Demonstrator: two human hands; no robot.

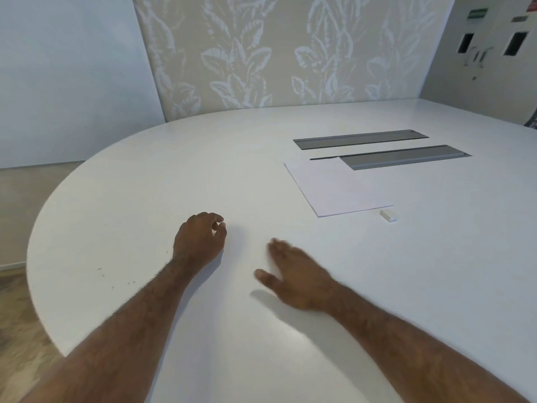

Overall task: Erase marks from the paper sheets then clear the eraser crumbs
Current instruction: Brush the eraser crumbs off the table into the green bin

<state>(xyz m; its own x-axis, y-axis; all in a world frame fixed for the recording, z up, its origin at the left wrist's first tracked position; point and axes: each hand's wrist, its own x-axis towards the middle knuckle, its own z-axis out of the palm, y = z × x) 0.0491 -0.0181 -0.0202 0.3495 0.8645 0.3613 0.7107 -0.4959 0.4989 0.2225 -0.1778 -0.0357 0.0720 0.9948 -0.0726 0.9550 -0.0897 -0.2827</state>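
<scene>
Head view, read from left to right: a few dark specks (116,282), perhaps crumbs, though too small to tell, lie on the white table (145,175) near its curved edge at about eight o'clock. Next comes the left hand (200,239), knuckles up and fingers curled loosely inward with nothing visible inside them. The right hand (293,274) sits lower at about five o'clock from it, fingers spread and flat just over the tabletop, thumb out, slightly blurred, gripping nothing. Well apart, at about two o'clock from the right hand, a stack of paper sheets (337,187) lies with its far corner over one of two grey cable trays (406,159). Just beside the stack's near right corner rests the small white eraser (388,215), untouched. Erasing looks unstarted; a good start would be the right hand pinching the eraser while the left presses flat on the paper so the sheets cannot slide or crease.
</scene>
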